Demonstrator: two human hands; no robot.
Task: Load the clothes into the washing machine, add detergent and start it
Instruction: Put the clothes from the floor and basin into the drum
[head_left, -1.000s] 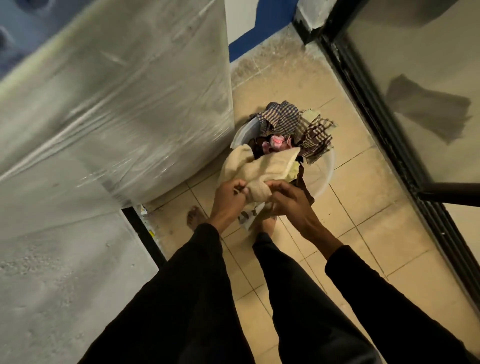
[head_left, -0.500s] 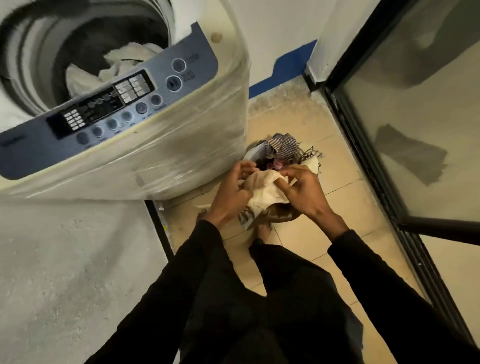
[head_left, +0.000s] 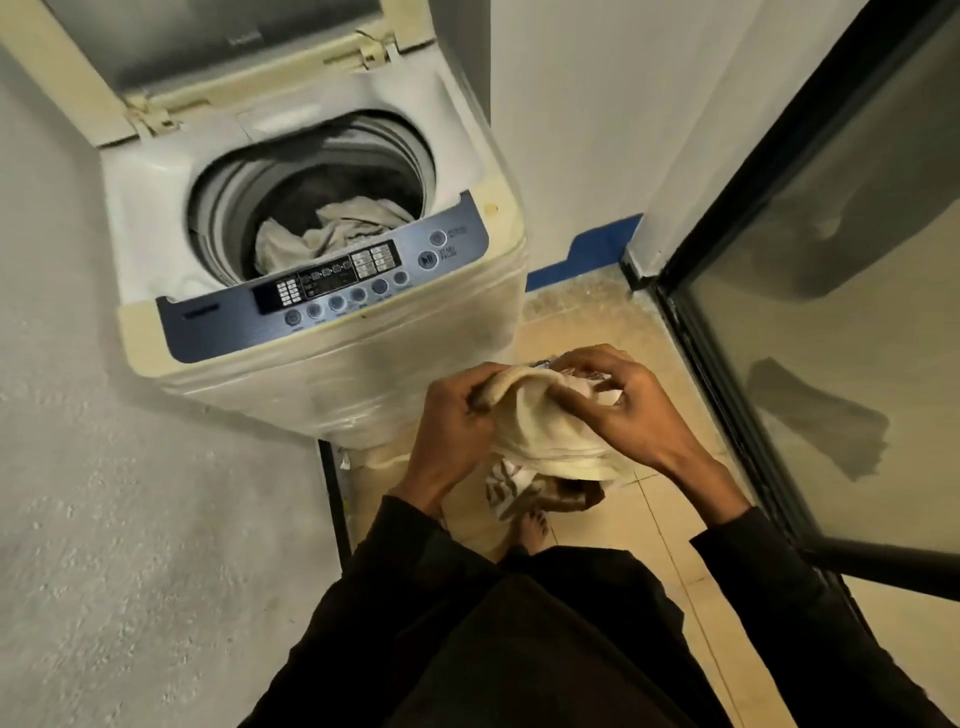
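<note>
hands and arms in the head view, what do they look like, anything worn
Both arms wear long black sleeves ending at the wrists. The left hand and right hand are bare: no gloves, and no rings, watch or bracelets that show from this angle.

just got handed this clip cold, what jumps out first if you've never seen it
The top-loading washing machine at upper left, its lid raised and pale laundry already in the drum. Next, in front of it at centre, the left hand and right hand both grip a bundled cream cloth over the tiled floor. A dark-framed glass door fills the right side.
</note>
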